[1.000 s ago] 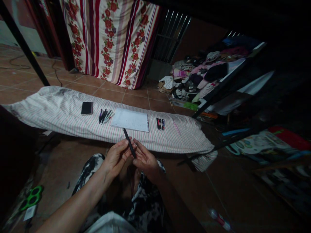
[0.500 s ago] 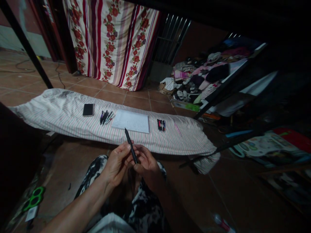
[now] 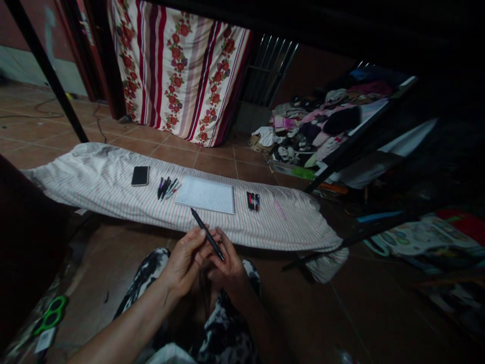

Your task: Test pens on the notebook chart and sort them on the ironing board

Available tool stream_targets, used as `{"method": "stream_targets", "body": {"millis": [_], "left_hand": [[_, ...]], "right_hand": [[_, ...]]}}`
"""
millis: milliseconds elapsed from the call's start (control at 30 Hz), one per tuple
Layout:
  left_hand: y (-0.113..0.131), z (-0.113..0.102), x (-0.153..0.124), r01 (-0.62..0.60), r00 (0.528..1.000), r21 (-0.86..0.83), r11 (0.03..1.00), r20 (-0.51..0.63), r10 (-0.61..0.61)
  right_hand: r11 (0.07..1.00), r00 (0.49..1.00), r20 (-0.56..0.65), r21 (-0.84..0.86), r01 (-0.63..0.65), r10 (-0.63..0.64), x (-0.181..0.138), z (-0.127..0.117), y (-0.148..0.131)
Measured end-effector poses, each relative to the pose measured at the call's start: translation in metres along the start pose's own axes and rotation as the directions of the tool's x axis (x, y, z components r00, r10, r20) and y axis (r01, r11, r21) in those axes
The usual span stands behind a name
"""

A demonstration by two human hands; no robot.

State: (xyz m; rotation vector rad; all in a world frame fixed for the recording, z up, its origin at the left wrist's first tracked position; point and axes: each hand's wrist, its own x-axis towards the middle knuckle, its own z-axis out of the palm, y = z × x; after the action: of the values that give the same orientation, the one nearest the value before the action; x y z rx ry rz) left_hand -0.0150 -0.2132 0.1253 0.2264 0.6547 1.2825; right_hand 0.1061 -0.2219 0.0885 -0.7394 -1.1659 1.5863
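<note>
One black pen (image 3: 208,235) slants away leftward — left hand (image 3: 185,260) pinching it, right hand (image 3: 229,268) at its near end, grip unclear — one spiral notebook (image 3: 206,194) beyond.

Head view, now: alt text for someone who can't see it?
The left hand holds a slim black pen, with the right hand at its near end. Beyond them, on a striped cloth, lie, left to right, a phone-like device, a loose bunch of pens, a spiral notebook and a small row of pens.
</note>
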Motion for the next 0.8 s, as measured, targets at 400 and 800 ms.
{"method": "stream_targets", "body": {"millis": [400,800], "left_hand": [[-0.011,0.009,0.053,0.222,0.965,-0.006,0.975,0.144,-0.219],[-0.003,-0.012,0.188,-0.119,0.986,0.668,0.735,-0.010,0.169]], "right_hand": [[0.876,0.910,-0.361,-0.482,0.005,-0.204,0.058,-0.023,0.036],[0.825,0.741,-0.564,-0.565,-0.024,-0.364,0.181,-0.075,0.008]]}}
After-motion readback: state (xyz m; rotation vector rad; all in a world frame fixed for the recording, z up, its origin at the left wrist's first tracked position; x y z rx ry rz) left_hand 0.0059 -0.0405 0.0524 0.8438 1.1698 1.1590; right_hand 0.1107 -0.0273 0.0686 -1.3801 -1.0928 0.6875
